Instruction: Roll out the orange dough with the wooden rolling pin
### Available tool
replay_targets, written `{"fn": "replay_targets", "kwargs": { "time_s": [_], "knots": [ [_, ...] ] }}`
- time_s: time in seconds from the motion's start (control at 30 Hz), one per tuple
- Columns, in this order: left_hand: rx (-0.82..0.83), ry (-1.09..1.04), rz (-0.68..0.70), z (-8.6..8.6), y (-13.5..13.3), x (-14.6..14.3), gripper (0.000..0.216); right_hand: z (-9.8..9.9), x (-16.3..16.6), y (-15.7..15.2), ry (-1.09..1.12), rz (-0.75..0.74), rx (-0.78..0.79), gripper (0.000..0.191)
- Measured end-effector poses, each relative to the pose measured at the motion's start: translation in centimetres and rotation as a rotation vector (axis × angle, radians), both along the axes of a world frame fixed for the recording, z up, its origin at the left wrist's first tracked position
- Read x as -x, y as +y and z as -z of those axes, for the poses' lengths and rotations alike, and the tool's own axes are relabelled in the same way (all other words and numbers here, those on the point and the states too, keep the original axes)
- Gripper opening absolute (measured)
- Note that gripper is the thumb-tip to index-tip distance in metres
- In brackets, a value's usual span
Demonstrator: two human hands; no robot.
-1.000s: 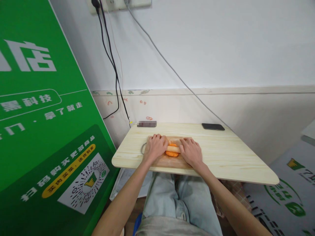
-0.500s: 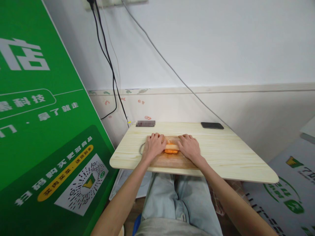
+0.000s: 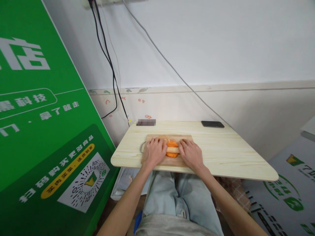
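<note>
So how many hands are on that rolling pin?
2. The left hand covers the left end of the rolling pin, the right hand the right end, over orange dough.

It is looking like a plain room at home, half storage: a green shop sign [image 3: 44, 131] is leaning by the white wall [image 3: 221, 42], cables [image 3: 108, 64] are hanging from a socket [image 3: 108, 2], and a cutting board [image 3: 169, 137] is lying on a tabletop [image 3: 226, 154].

Two hands [image 3: 154, 152] [image 3: 191, 153], one rolling pin [image 3: 173, 150], one orange lump [image 3: 172, 144], one board [image 3: 159, 137], one phone [image 3: 213, 124]
</note>
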State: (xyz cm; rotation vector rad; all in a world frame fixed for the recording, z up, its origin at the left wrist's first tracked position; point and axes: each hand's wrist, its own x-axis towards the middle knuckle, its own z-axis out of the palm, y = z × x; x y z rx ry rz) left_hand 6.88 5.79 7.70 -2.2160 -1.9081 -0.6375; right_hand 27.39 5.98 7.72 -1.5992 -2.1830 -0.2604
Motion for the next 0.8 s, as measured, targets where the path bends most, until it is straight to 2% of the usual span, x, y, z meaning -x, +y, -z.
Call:
{"fn": "replay_targets", "kwargs": {
  "time_s": [0.3,0.63,0.8],
  "knots": [
    [-0.057,0.014,0.031,0.6,-1.8,0.1,0.033,0.7,-0.2,-1.8,0.049,-0.054,-0.028,0.04],
    [-0.073,-0.017,0.009,0.7,-1.3,-0.1,0.029,0.4,0.0,-0.8,0.032,-0.028,-0.023,0.038],
    [-0.133,-0.139,-0.015,1.2,-1.4,0.1,0.03,0.7,-0.2,-1.0,0.097,-0.055,-0.057,0.041]
  ]
}}
